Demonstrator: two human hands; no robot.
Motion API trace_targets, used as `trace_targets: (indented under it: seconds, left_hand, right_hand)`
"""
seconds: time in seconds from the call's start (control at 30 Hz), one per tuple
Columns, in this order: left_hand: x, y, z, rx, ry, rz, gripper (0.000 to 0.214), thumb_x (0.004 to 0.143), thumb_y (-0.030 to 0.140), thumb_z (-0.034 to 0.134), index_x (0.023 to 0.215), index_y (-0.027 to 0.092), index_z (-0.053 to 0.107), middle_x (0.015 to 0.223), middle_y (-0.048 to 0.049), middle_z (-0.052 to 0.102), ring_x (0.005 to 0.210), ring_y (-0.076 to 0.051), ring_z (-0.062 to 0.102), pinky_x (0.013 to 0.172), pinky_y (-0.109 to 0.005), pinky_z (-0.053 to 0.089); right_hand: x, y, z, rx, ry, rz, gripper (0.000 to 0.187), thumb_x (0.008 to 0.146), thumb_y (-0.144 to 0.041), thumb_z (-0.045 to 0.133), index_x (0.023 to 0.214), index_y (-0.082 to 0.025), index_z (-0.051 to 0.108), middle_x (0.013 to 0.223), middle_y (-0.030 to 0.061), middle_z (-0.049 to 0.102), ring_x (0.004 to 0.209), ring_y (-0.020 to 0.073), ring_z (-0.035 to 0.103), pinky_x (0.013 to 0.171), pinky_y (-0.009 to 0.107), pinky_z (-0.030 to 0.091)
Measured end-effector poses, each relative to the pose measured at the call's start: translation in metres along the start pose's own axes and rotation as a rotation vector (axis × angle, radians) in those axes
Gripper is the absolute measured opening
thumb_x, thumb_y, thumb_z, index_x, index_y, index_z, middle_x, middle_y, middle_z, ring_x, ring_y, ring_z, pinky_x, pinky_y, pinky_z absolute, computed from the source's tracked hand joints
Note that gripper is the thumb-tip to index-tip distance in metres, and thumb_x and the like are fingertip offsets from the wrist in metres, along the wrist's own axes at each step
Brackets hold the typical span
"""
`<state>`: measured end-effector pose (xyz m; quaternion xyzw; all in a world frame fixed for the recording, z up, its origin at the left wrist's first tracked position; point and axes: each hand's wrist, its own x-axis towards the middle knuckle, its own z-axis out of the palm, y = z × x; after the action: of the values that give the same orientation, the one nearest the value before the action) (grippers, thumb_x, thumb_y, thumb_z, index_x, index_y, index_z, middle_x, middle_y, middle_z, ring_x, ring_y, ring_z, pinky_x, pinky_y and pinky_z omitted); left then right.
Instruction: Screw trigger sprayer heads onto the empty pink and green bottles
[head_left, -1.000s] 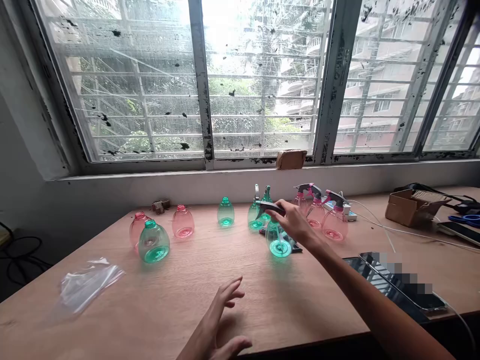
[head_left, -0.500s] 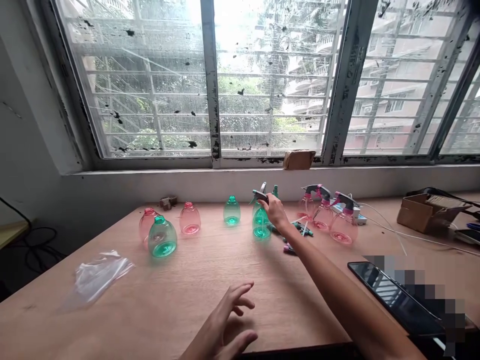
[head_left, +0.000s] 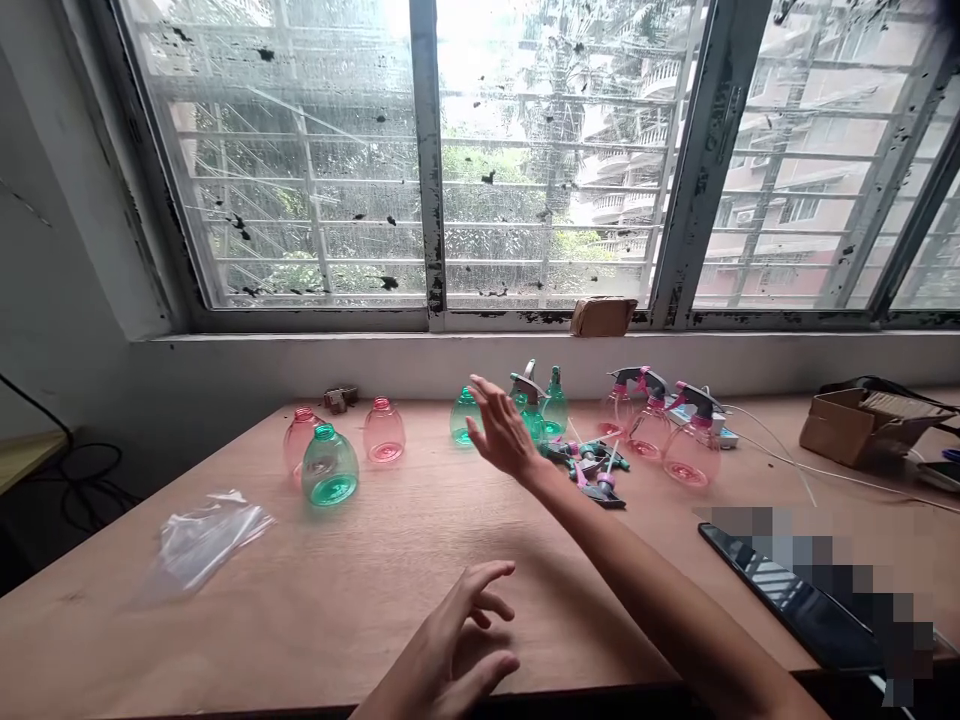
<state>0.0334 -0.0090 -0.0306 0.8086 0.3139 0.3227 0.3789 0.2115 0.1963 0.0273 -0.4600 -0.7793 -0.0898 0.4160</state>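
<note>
My right hand (head_left: 501, 432) hovers open over the wooden table (head_left: 390, 560), fingers spread, holding nothing. Just behind it stand green spray bottles with trigger heads (head_left: 534, 405) and a capless green bottle (head_left: 463, 414). My left hand (head_left: 457, 650) rests open near the table's front edge. Loose trigger heads (head_left: 592, 470) lie in a pile right of my right hand. Farther left stand a capless green bottle (head_left: 328, 468) and two capless pink bottles (head_left: 384, 432).
Three pink spray bottles with trigger heads (head_left: 660, 425) stand at the right. A crumpled plastic bag (head_left: 206, 535) lies at left. A phone or tablet (head_left: 787, 595), a cardboard box (head_left: 847, 425) and cables sit at right. A window sill runs behind.
My right hand carried a green spray bottle back to the row, let it go, and now hangs open left of it. My left hand has barely moved.
</note>
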Motion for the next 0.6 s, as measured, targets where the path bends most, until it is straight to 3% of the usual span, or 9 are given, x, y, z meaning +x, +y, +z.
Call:
trace_targets:
  seconds: [0.07,0.13,0.2,0.3,0.4,0.47,0.6]
  left_hand:
    - [0.0,0.001,0.0,-0.015,-0.017,-0.009,0.059,0.095,0.028,0.06,0.148,0.037,0.037,0.114,-0.0061,0.065,0.101,-0.022,0.067,0.095,-0.036,0.057]
    - [-0.001,0.003,0.0,-0.046,-0.018,-0.036,0.058,0.095,0.028,0.059,0.148,0.036,0.037,0.115,-0.0066,0.064,0.103,-0.022,0.067,0.096,-0.035,0.057]
    - [-0.001,0.004,0.0,-0.063,-0.006,-0.038,0.056,0.095,0.029,0.06,0.147,0.035,0.039,0.116,-0.0069,0.064,0.106,-0.022,0.067,0.097,-0.035,0.056]
    - [0.001,-0.003,0.001,-0.058,0.008,0.016,0.058,0.094,0.033,0.063,0.147,0.033,0.04,0.12,-0.008,0.064,0.106,-0.025,0.067,0.096,-0.038,0.057]
    - [0.001,-0.012,0.002,-0.041,0.018,0.099,0.062,0.093,0.036,0.064,0.149,0.032,0.038,0.129,-0.0094,0.063,0.107,-0.026,0.067,0.096,-0.04,0.055]
    - [0.001,-0.014,0.001,-0.011,0.047,0.114,0.063,0.093,0.035,0.064,0.15,0.031,0.037,0.139,-0.0109,0.058,0.12,-0.029,0.062,0.104,-0.043,0.051]
    - [-0.001,-0.012,0.001,0.014,0.225,0.011,0.066,0.096,0.037,0.06,0.154,0.03,0.028,0.164,-0.011,0.028,0.151,-0.031,0.027,0.123,-0.052,0.027]
  right_hand:
    - [0.013,-0.015,0.023,0.024,-0.026,0.063,0.061,0.097,-0.03,0.057,0.152,-0.017,0.035,0.161,0.0124,0.036,0.146,0.0281,0.031,0.118,0.042,0.033]
    - [0.028,-0.023,0.045,0.034,-0.027,0.198,0.061,0.095,-0.031,0.063,0.149,-0.014,0.04,0.156,0.0172,0.04,0.141,0.0327,0.039,0.114,0.049,0.038]
    - [0.042,-0.022,0.063,0.036,-0.03,0.333,0.049,0.096,-0.033,0.065,0.14,-0.018,0.051,0.147,0.0144,0.05,0.129,0.0333,0.053,0.104,0.055,0.047]
    - [0.055,-0.014,0.078,0.051,-0.056,0.461,0.036,0.097,-0.033,0.065,0.13,-0.019,0.059,0.133,0.0096,0.061,0.111,0.0275,0.065,0.091,0.05,0.056]
    - [0.057,-0.009,0.079,0.077,-0.091,0.493,0.035,0.097,-0.032,0.065,0.129,-0.019,0.06,0.13,0.0096,0.063,0.107,0.0263,0.066,0.089,0.048,0.057]
    - [0.051,-0.012,0.075,0.097,-0.121,0.467,0.034,0.097,-0.032,0.065,0.129,-0.019,0.06,0.13,0.0096,0.063,0.107,0.0262,0.066,0.089,0.048,0.057]
    - [0.018,-0.028,0.053,0.145,-0.215,0.335,0.04,0.096,-0.035,0.066,0.131,-0.018,0.058,0.134,0.0118,0.061,0.114,0.0293,0.064,0.094,0.051,0.054]
